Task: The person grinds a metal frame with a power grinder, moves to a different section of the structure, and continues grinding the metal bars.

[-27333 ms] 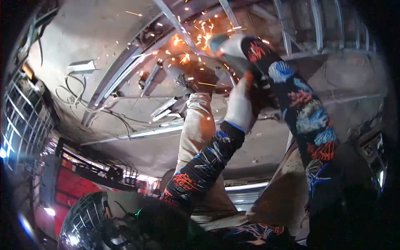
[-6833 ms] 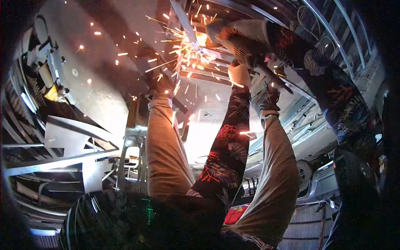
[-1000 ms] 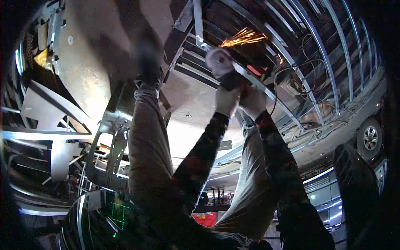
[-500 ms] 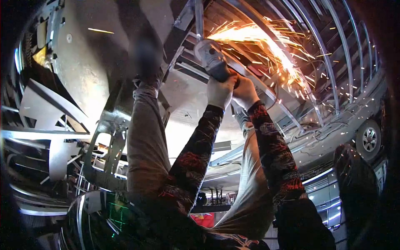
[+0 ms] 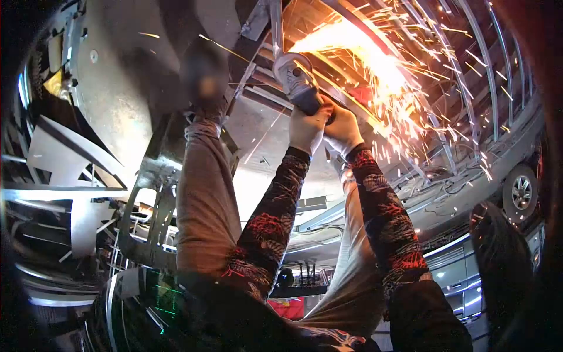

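An angle grinder (image 5: 298, 82) is gripped by both gloved hands. My left hand (image 5: 306, 128) wraps the body from the left, and my right hand (image 5: 342, 128) holds it from the right, the two touching. The grinder's disc end presses against a metal bar (image 5: 275, 26) of a steel frame. A thick fan of orange sparks (image 5: 375, 70) shoots to the right across the frame. Both forearms wear dark sleeves with a red and blue pattern. My trouser legs (image 5: 202, 193) stretch out below the hands.
Curved steel ribs (image 5: 469, 70) of the frame fill the upper right, with loose wires (image 5: 451, 188) beneath them. Cut sheet-metal pieces (image 5: 64, 158) lie at the left. A vehicle wheel (image 5: 521, 193) shows at the right edge. A concrete floor (image 5: 129, 88) lies upper left.
Over the last second the grinder came up against the bar and the spark shower grew from a small burst to a wide spray to the right. Both hands kept their grip.
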### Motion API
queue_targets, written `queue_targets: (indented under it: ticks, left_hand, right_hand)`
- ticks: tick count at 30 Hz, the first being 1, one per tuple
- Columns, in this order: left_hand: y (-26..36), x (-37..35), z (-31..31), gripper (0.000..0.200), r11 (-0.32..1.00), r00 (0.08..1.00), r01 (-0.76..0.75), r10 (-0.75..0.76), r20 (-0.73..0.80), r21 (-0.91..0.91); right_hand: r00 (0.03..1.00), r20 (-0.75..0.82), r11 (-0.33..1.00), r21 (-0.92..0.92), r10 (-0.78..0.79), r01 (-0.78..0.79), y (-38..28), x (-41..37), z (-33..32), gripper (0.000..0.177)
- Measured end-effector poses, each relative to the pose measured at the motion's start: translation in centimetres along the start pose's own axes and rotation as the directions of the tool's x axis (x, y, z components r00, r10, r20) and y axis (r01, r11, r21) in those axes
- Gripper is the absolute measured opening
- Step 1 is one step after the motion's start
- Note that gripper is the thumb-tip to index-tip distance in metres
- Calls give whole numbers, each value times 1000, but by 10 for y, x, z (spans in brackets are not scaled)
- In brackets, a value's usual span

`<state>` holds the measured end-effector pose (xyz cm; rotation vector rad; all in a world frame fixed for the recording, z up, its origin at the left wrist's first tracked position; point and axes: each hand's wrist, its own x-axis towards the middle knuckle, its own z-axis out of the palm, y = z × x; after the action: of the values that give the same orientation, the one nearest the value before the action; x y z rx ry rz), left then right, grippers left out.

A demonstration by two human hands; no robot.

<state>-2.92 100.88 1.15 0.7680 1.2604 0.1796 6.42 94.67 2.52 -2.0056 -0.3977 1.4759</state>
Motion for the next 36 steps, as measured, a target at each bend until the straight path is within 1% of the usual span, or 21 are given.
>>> queue_targets:
  ticks: [1, 3, 5, 6, 8, 13, 15, 17, 20, 21, 23, 24, 26, 27, 29, 30, 31, 32, 34, 35, 36]
  left_hand:
    - [2, -1, -1, 18, 1000, 1000, 3, -3, 3, 0]
    - [6, -3, -3, 18, 984, 999, -39, 37, 12, 172]
    - [3, -3, -1, 19, 991, 999, -45, 47, -15, 126]
    - [0, -3, -1, 20, 995, 997, -56, 59, -40, 83]
    - [-5, -2, -3, 20, 997, 999, -45, 46, -20, 67]
    - [7, -5, -2, 20, 994, 997, -67, 71, -40, 87]
    - [3, -2, -7, 20, 979, 997, -30, 44, -67, 203]
    - [-16, 1, -14, 20, 988, 999, 8, -1, -49, 152]
    - [-15, -6, -7, 31, 995, 999, -31, 33, -20, 96]
    - [-32, -6, -7, 31, 995, 999, -32, 34, -18, 97]
    - [-56, -5, -10, 30, 946, 978, -180, 202, -55, 271]
    - [-40, -9, -7, 31, 993, 994, -90, 95, -58, 78]
    - [-18, 0, -10, 30, 988, 993, -72, 83, -79, 135]
    - [-9, 4, -13, 29, 980, 992, -47, 69, -110, 193]
    - [4, 14, -13, 19, 976, 978, -202, 205, -38, 77]
    - [8, 13, -11, 16, 968, 974, -207, 217, -64, 140]
    - [12, 8, -7, 13, 958, 969, -208, 229, -90, 200]
    - [0, 5, -7, 12, 893, 938, -320, 346, -29, 315]
    - [-7, -8, 4, 11, 952, 984, -150, 169, -50, 267]
    - [-5, -15, 6, 12, 947, 984, -177, 174, 38, 268]
    - [-2, -21, 11, 12, 965, 989, -142, 148, -8, 220]
  right_hand:
    - [1000, 3, 1000, 29, -11, 11, 1, 0, 1, 59]
    - [1000, 10, 998, 55, -23, 22, 4, 2, 1, 59]
    - [1000, 12, 999, -50, -19, 19, 5, 3, 1, 59]
    - [1000, 13, 999, -49, -18, 18, 4, 2, 3, 59]
    - [1000, -1, 989, 147, -26, 25, 2, -1, 6, 59]
    - [998, 18, 989, 135, -56, 53, 13, 3, 7, 61]
    - [996, 39, 993, 93, -75, 72, 11, 8, 11, 60]
    - [991, 77, 988, 115, -110, 101, 12, 8, 10, 65]
    - [998, 18, 998, -27, -55, 56, 25, -2, 8, 60]
    - [999, 30, 998, 53, -29, 28, 18, -9, 7, 58]
    - [997, 45, 998, -29, -58, 60, 24, -11, 5, 59]
    - [997, 39, 998, -28, -60, 61, 29, -6, 8, 59]
    - [994, 62, 996, 22, -90, 88, 39, 7, 14, 54]
    - [996, 35, 969, 235, -82, 72, 15, 9, 18, 50]
    - [981, 151, 955, 286, -124, 76, 9, 22, 16, 48]
    - [987, 132, 993, 93, -91, 79, -10, 19, 8, 51]
    - [987, 135, 993, 89, -93, 81, -4, 11, 8, 51]
    - [991, 105, 993, 86, -87, 78, 8, 7, 7, 53]
    - [995, 69, 997, 36, -75, 73, 14, -8, -2, 54]
    - [1000, 30, 999, 35, 6, -7, 30, -16, -3, 54]
    - [999, 42, 996, -83, 30, -26, 18, -21, -9, 55]
